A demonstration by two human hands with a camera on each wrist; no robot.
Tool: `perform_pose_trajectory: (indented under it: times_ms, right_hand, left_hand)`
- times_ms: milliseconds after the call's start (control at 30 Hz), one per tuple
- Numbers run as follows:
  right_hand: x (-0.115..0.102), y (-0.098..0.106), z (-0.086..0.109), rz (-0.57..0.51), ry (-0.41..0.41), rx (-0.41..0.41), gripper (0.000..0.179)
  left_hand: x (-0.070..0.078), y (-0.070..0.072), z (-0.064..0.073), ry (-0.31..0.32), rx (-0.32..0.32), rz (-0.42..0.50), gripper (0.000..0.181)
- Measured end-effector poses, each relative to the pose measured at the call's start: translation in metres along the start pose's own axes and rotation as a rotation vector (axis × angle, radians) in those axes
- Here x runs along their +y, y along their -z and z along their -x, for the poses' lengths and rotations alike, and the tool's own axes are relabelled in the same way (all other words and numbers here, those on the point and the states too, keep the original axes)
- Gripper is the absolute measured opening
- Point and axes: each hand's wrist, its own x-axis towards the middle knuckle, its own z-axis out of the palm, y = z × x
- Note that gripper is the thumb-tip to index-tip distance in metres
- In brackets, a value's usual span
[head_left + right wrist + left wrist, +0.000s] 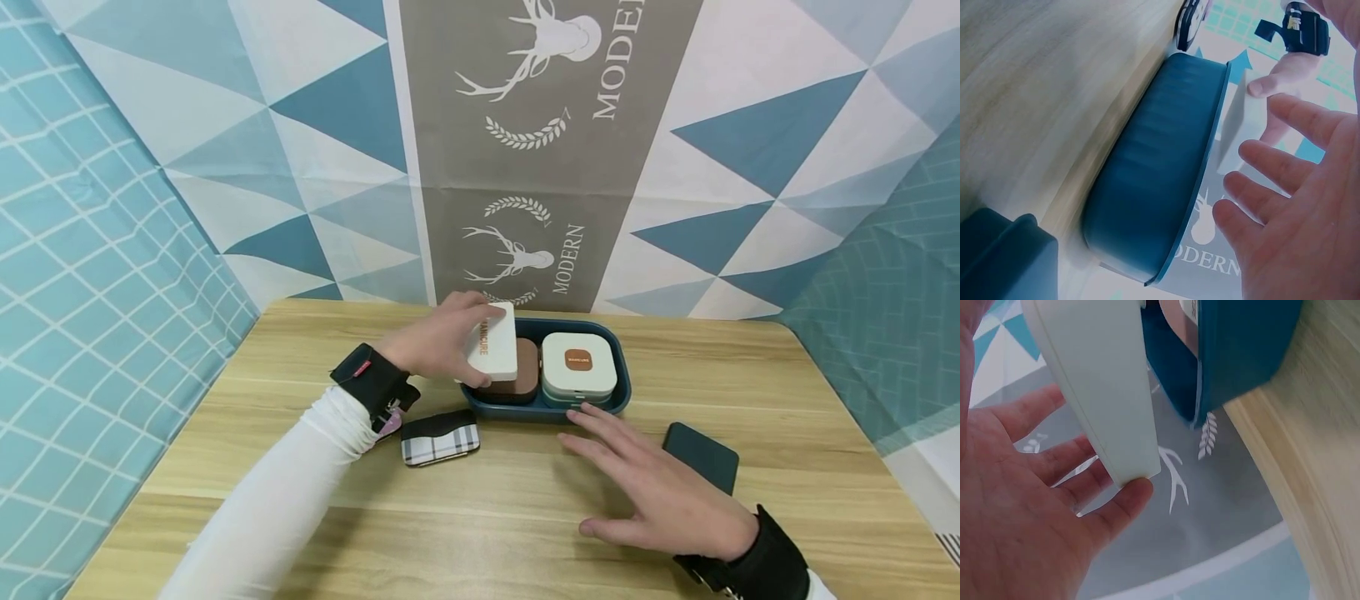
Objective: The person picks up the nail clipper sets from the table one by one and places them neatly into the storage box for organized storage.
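Left hand grips white box, half-hiding brown case; right hand spread near tray.

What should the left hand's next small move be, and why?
Probably lower the white box gently onto the brown case: the left hand grips it raised near the tray's left end, where that case shows below, while the cream case takes up the right end.

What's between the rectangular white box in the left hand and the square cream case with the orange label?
In the head view, a brown rounded-square case shows between them.
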Motion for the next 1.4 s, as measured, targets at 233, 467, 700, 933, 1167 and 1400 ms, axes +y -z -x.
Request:
perform_pose_trajectory:
  times_ms: [233, 467, 700, 933, 1167, 1400]
  right_hand:
    - [-0.001, 0.001, 0.000, 0.004, 0.004, 0.011, 0.092]
    - [0.000, 0.001, 0.000, 0.018, 0.019, 0.028, 0.093]
    - [0.000, 0.002, 0.000, 0.013, 0.012, 0.020, 0.094]
    - [0.000, 0.002, 0.000, 0.017, 0.013, 0.025, 0.093]
    - [0.000, 0.002, 0.000, 0.013, 0.017, 0.026, 0.094]
    - [0.000, 0.002, -0.001, 0.010, 0.018, 0.021, 0.093]
  left_hand:
    - [0.009, -0.010, -0.009, -0.001, -0.038, -0.015, 0.104]
    - [0.010, -0.021, -0.018, 0.019, -0.072, -0.037, 0.105]
    - [0.008, -0.029, -0.024, 0.028, -0.087, -0.029, 0.104]
    - [0.007, -0.034, -0.028, 0.026, -0.088, -0.061, 0.102]
    - [0.008, -0.038, -0.030, 0.020, -0.094, -0.081, 0.100]
    - [0.007, -0.042, -0.032, 0.006, -0.082, -0.108, 0.096]
